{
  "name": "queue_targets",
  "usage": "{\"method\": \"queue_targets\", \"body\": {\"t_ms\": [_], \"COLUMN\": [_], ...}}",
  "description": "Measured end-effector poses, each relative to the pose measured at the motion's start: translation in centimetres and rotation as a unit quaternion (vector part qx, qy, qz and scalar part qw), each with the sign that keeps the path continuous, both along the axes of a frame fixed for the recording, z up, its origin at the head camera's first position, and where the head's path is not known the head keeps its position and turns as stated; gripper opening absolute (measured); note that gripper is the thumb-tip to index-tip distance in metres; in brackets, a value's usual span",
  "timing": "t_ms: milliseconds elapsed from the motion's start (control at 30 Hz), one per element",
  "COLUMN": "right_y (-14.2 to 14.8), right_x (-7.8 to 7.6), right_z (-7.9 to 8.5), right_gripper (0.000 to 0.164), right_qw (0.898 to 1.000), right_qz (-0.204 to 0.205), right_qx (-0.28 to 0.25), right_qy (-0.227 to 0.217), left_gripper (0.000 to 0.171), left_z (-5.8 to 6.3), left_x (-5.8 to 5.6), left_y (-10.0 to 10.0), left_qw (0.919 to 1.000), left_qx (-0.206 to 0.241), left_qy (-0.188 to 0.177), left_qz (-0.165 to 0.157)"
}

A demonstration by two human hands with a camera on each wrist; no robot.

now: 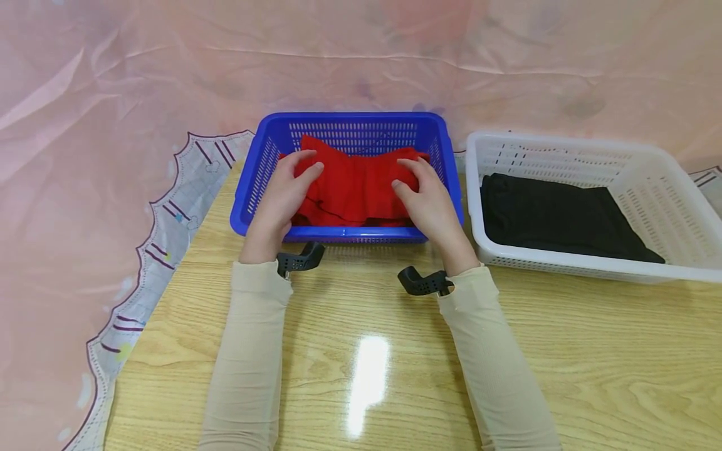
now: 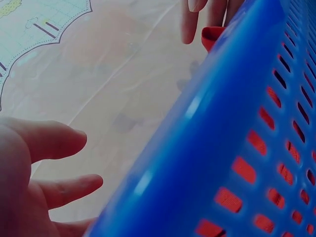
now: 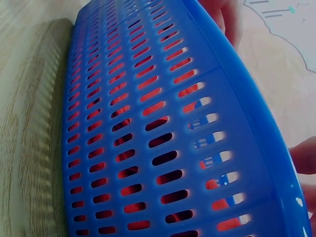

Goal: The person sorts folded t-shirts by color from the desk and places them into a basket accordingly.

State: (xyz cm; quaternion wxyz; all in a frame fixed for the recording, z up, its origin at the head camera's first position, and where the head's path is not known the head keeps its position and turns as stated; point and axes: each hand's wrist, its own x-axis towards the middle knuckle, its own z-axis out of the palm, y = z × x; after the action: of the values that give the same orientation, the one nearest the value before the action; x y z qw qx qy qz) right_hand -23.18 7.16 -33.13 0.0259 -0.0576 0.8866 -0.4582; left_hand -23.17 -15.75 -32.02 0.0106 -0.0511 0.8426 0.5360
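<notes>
A red cloth garment (image 1: 361, 188) lies inside a blue plastic basket (image 1: 346, 232) against the backdrop. Over the basket's left part, my left hand (image 1: 286, 188) hovers with its fingers spread and relaxed above the red cloth. My right hand (image 1: 427, 195) is over the right part in a similar pose, thumb and fingers apart. In the left wrist view, the left hand's fingers (image 2: 59, 140) appear past the basket's blue rim (image 2: 192, 106) with nothing between them. Red cloth shows through the slots of the basket wall (image 3: 148, 118) in the right wrist view.
To the right stands a white plastic basket (image 1: 564, 264) with a folded black cloth (image 1: 558, 216) in it. Both baskets are on a wooden table (image 1: 338, 326). A pink sheet (image 1: 361, 62) covers the area behind, and a patterned scalloped border (image 1: 163, 250) runs along the left edge.
</notes>
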Motion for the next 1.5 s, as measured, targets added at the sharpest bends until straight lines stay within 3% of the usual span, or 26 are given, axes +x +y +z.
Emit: {"method": "queue_targets", "body": {"t_ms": [700, 1133, 1500], "right_y": [-0.6, -0.8, -0.6], "right_x": [0.4, 0.4, 0.5], "right_z": [0.1, 0.2, 0.2], "right_gripper": [0.045, 0.049, 0.043], "right_qw": [0.999, 1.000, 1.000], "right_qz": [0.031, 0.003, 0.010], "right_qx": [0.023, 0.000, 0.010], "right_qy": [0.003, 0.006, 0.026], "left_gripper": [0.047, 0.047, 0.046], "left_z": [-0.2, -0.1, 0.1], "left_x": [0.0, 0.0, 0.1], "left_y": [-1.5, -1.6, -1.3], "left_qw": [0.9993, 0.9996, 0.9994], "left_qx": [0.035, 0.028, 0.031], "left_qy": [-0.015, -0.007, -0.014], "left_qz": [-0.003, -0.002, 0.003]}}
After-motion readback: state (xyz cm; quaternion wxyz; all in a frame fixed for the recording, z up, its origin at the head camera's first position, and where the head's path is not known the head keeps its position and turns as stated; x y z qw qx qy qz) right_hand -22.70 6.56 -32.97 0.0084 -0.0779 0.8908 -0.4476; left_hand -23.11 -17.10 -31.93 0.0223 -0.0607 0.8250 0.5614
